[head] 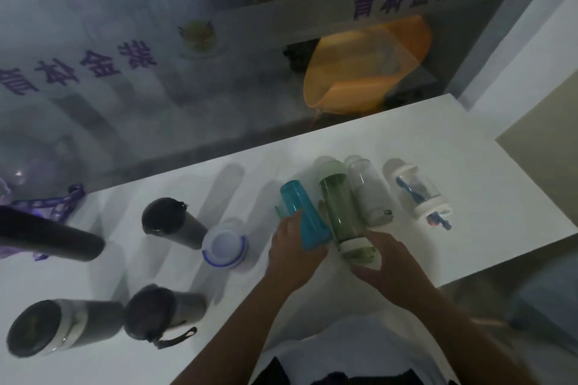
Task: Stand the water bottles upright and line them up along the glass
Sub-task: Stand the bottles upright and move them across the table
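Task barely begun: at 3 o'clock on the white table (469, 166) the left hand (292, 247) curls around the lying blue bottle (305, 216), the right hand (386, 255) cups the green bottle (339, 212) cap, no bottle lined along the glass (156, 87) at 12 o'clock.

The room was dim and bluish. Soft shadows fell across my white table (469, 172) (edges bent, everything slightly blurred).
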`<state>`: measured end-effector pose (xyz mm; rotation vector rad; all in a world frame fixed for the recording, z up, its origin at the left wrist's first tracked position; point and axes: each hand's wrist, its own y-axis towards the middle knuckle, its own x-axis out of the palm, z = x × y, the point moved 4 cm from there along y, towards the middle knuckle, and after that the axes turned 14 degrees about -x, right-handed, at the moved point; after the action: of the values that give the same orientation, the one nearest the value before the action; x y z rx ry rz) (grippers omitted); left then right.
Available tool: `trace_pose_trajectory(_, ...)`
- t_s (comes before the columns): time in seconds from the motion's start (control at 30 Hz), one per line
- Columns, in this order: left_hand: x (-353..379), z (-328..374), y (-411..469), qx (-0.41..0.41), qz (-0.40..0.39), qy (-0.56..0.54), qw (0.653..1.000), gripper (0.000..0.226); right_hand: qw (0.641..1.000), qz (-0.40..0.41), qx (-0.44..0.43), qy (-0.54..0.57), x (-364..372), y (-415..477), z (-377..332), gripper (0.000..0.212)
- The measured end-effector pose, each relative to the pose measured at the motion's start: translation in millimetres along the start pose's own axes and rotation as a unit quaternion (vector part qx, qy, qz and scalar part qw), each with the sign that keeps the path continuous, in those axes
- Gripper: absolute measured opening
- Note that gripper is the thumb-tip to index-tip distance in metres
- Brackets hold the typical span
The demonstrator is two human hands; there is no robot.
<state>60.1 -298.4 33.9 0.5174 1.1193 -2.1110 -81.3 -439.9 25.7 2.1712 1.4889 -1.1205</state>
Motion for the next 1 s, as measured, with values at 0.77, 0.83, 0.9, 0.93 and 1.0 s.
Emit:
trace_pose_trajectory(0.77, 59, -3, 54, -0.235, 0.197, -0.351, 0.885, 0.076, 0.984, -0.129, -0.114, 0.046, -64, 26, 88, 0.068)
trace_pose_trajectory(0.83, 37, 3, 53, -0.211, 0.243, -0.295, 0.9, 0.073, 0.983, -0.124, -0.126, 0.053, -63, 28, 85, 0.069)
trace_pose_trajectory(0.9, 11, 13, 52, -0.186, 0.278, -0.23, 0.914, 0.07, 0.982, -0.116, -0.139, 0.057, -61, 30, 80, 0.069)
trace_pose_trajectory(0.93, -2, 19, 54, -0.171, 0.28, -0.205, 0.922, 0.07, 0.981, -0.113, -0.145, 0.058, -60, 30, 77, 0.069)
trace_pose_trajectory(1.0, -28, 30, 57, -0.141, 0.266, -0.158, 0.94, 0.069, 0.979, -0.116, -0.157, 0.06, -56, 33, 70, 0.068)
